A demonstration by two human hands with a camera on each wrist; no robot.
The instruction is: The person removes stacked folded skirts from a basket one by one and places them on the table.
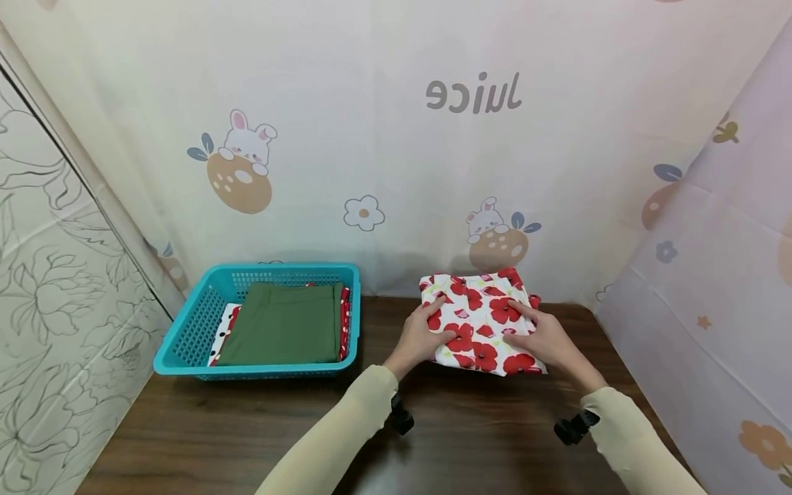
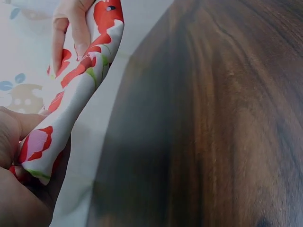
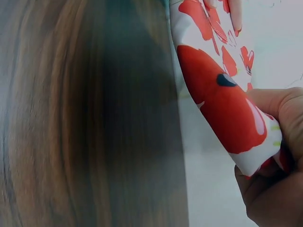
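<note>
Both hands hold a folded cloth (image 1: 467,320), white with large red poppies, over the back right of the table. My left hand (image 1: 422,335) grips its left side, with the thumb on top and fingers tucked beneath in the left wrist view. On the opposite side, my right hand (image 1: 547,337) pinches the cloth's edge between thumb and curled fingers, seen closely in the right wrist view. A rounded fold of the cloth (image 3: 218,104) faces the wrist cameras, above the tabletop. The cloth hides part of the fingers under it.
At the left stands a turquoise plastic basket (image 1: 179,333). Inside lie a folded green cloth (image 1: 284,326), red polka-dot fabric (image 1: 344,323) and white dotted fabric (image 1: 221,333). Printed curtains (image 1: 396,137) border the dark wooden table (image 1: 247,426) at the back and sides.
</note>
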